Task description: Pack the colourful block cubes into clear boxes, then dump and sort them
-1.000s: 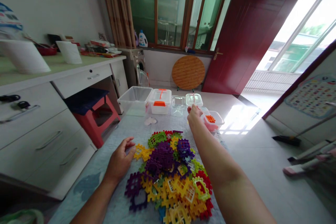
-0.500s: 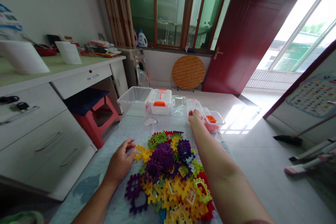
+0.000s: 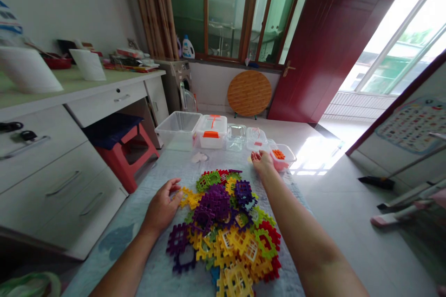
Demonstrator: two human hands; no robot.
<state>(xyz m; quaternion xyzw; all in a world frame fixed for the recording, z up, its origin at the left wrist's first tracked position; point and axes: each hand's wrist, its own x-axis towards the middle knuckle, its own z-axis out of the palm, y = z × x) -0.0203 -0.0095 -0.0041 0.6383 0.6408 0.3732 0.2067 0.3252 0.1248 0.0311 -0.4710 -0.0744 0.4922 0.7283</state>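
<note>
A heap of flat interlocking plastic tiles (image 3: 228, 227) in purple, yellow, green and red lies on a pale quilted mat (image 3: 139, 222). My left hand (image 3: 162, 204) rests at the heap's left edge, fingers loosely curled and touching a yellow tile (image 3: 188, 197). My right hand (image 3: 262, 162) is stretched out beyond the heap, fingers spread and holding nothing. It hovers just in front of a small clear box with an orange piece (image 3: 283, 155) and another small clear box (image 3: 257, 138).
A large clear tub (image 3: 177, 127), a lidded box with an orange clasp (image 3: 211, 132) and a clear cup-like box (image 3: 236, 135) line the mat's far edge. White drawers (image 3: 62, 158) and a red stool (image 3: 120, 146) stand left. Tiled floor (image 3: 348, 213) lies right.
My right hand has drawn back from above the small clear box toward the heap and lowered. My left hand has shifted slightly onto the yellow tile.
</note>
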